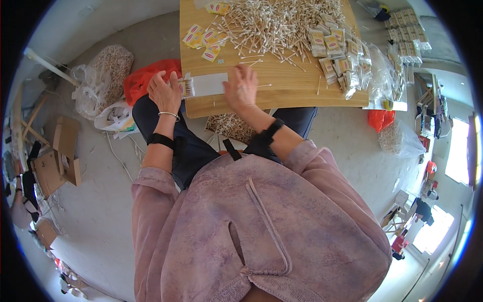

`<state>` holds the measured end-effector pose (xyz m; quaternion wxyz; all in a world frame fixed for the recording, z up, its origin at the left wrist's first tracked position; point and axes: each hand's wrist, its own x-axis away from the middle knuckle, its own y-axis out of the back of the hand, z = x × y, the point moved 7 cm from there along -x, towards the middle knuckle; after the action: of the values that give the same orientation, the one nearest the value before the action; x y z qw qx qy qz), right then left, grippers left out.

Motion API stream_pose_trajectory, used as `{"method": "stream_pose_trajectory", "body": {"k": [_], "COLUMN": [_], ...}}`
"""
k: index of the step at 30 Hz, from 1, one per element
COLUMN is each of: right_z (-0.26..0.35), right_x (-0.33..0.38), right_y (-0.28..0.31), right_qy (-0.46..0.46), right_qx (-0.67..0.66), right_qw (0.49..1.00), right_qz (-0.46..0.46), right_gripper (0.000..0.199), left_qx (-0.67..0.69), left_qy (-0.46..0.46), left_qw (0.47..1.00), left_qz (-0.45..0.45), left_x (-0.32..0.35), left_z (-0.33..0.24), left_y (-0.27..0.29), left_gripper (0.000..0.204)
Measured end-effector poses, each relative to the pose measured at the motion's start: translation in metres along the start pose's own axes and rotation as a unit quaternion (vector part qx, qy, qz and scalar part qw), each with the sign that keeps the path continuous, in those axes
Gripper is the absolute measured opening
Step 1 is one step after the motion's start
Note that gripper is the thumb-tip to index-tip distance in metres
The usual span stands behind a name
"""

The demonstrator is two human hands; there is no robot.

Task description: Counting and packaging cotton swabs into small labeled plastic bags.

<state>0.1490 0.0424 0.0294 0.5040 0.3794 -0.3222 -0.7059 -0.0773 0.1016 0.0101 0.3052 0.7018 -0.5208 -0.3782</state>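
At the table's near left corner, my left hand [164,93] holds a small bundle of cotton swabs [187,87] by its left side, with the fingers bent. To the right of the bundle lies a flat white strip [210,84], its left end against the swabs. My right hand [241,87] is over the strip's right end, slightly blurred; its fingertips are not clear enough to show a grip. A loose cotton swab [263,85] lies just right of that hand. Several yellow-and-white printed cards [205,39] lie farther back on the left.
A big heap of loose cotton swabs [282,25] covers the back of the wooden table [297,93]. Filled clear packets [342,55] are piled at its right. Red plastic bags [151,75] and a swab-filled clear sack [111,65] stand left; a swab-filled container [230,126] sits beneath the table edge.
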Motion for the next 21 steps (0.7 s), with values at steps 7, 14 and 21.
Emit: {"method": "stream_pose_trajectory", "body": {"k": [7, 14, 21], "right_z": [-0.068, -0.063, -0.054], "right_x": [0.016, -0.004, -0.038], "right_y": [0.052, 0.022, 0.032], "right_qy": [0.008, 0.089, 0.012], "right_qx": [-0.016, -0.106, -0.032], "right_qw": [0.999, 0.989, 0.992], "right_qz": [-0.051, -0.046, -0.118], "right_gripper": [0.038, 0.017, 0.026], "left_qx": [0.124, 0.111, 0.109], "left_qy": [-0.279, -0.303, -0.29], "left_qw": [0.949, 0.936, 0.944], "left_qz": [0.081, 0.137, 0.111], "left_x": [0.036, 0.065, 0.064], "left_z": [-0.105, -0.125, -0.12], "left_y": [-0.017, -0.048, -0.048], "left_gripper": [0.036, 0.046, 0.055]}}
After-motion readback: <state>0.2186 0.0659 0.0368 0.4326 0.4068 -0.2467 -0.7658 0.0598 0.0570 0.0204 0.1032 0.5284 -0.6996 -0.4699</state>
